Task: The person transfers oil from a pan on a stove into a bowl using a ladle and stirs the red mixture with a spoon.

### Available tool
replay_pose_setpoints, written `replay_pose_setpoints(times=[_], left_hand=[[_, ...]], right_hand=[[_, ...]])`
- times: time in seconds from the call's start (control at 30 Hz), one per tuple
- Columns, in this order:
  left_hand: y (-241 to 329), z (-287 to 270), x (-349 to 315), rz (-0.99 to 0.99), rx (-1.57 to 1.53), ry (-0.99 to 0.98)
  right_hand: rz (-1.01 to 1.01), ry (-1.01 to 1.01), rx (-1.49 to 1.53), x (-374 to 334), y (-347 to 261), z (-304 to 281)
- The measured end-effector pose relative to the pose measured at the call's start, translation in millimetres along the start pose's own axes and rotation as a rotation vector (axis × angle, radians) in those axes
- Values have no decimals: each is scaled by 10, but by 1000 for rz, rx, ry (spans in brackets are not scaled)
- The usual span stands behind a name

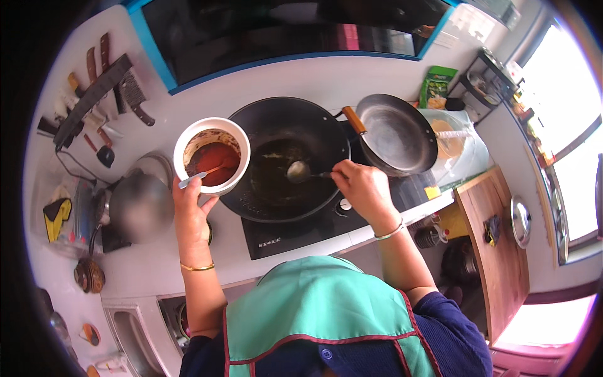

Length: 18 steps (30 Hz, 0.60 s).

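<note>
My left hand (191,217) holds a white bowl (233,183) over the left edge of a large black wok (251,198). Reddish-brown powder or paste (213,160) lies in the bowl and smears its inner wall. A small spoon (193,179) leans in it, its pale handle over the rim by my thumb. My right hand (365,188) is closed round the dark handle of a ladle (298,171), whose metal head is down in the wok. A shallow layer of yellowish liquid, like oil, covers the wok's bottom (273,182). My fingers partly hide the ladle's handle.
The wok stands on a black cooktop (282,235). To its right is a second pan (399,135) with a wooden handle (354,120). Knives hang from a wall rack (94,100) at left, above a round metal lid or pot (141,207). A green packet (438,87) stands at back right.
</note>
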<state>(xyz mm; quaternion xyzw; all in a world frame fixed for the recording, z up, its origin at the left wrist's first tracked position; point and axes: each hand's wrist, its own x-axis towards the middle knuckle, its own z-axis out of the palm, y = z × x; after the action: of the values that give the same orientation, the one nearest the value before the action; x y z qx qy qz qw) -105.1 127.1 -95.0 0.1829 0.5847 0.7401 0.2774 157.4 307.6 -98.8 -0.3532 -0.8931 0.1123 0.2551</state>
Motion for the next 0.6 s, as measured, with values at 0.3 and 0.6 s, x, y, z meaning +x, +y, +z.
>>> replay_pose_setpoints(times=[0.3,0.6], left_hand=[[-28,66,-21,26,-8,-64],[9,53,-82,45,-19,-71]], right_hand=[[-15,13,8,-106,14,-56],[30,-55,91,-127,7,-56]])
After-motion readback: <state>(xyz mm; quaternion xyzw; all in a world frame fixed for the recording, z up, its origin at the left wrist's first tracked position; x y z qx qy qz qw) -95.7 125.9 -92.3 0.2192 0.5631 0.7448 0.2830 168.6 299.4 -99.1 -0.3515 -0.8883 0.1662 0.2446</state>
